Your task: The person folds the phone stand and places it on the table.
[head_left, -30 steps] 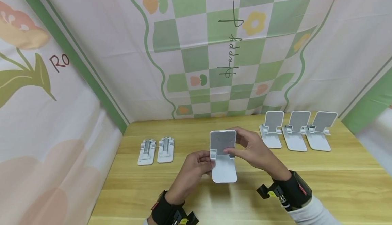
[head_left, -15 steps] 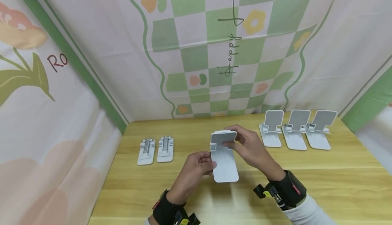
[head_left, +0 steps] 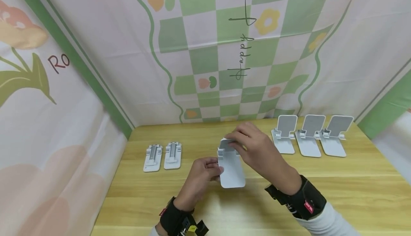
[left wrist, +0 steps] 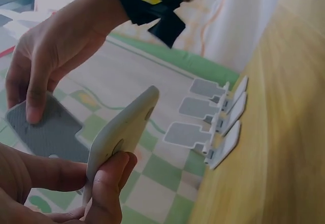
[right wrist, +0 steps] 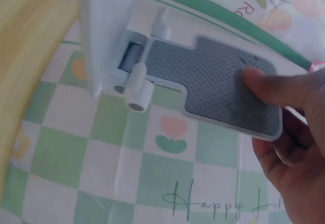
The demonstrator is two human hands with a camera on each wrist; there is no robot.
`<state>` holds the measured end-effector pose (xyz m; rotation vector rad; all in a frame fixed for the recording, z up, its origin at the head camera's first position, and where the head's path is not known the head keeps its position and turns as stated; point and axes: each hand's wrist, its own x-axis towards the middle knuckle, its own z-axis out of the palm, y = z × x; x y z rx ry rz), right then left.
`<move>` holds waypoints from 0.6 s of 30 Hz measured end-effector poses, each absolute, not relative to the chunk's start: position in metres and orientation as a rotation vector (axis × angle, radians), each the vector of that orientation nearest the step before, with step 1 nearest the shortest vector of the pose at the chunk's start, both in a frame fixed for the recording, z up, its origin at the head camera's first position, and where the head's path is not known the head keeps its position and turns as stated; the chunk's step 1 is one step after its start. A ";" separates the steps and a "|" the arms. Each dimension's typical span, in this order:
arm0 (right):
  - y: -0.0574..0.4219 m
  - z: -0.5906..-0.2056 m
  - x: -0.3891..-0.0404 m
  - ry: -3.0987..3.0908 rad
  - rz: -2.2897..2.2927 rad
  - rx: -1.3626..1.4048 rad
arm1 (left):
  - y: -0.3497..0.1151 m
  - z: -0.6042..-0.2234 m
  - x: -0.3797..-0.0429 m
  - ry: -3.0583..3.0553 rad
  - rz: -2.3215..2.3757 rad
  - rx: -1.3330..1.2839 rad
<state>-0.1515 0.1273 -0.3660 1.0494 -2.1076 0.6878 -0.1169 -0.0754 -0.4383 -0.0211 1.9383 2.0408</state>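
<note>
- On the tabletop [head_left: 239, 216], two folded stands [head_left: 172, 156] lie side by side at the left; three unfolded stands [head_left: 309, 147] stand in a row at the right;
- Between these groups, above the tabletop, one held stand [head_left: 232, 173] is in two hands; its white base [right wrist: 109, 26] has rounded corners; its panel [right wrist: 223, 89], faced in textured grey, juts at an angle from a jointed mount;
- The left hand [head_left: 203, 175] has its fingers closed on the base's edge; the right hand [head_left: 258, 148] has its fingers pinching the panel's outer end.
</note>
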 end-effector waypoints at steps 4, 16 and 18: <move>0.124 -0.366 -0.148 -2.054 0.649 1.032 | -0.079 -0.439 -0.119 1.957 2.051 -0.018; 0.120 -0.377 -0.142 -1.925 0.638 1.089 | -0.084 -0.437 -0.122 1.909 2.072 -0.041; 0.119 -0.382 -0.140 -1.942 0.631 1.095 | -0.085 -0.436 -0.123 1.903 2.074 -0.050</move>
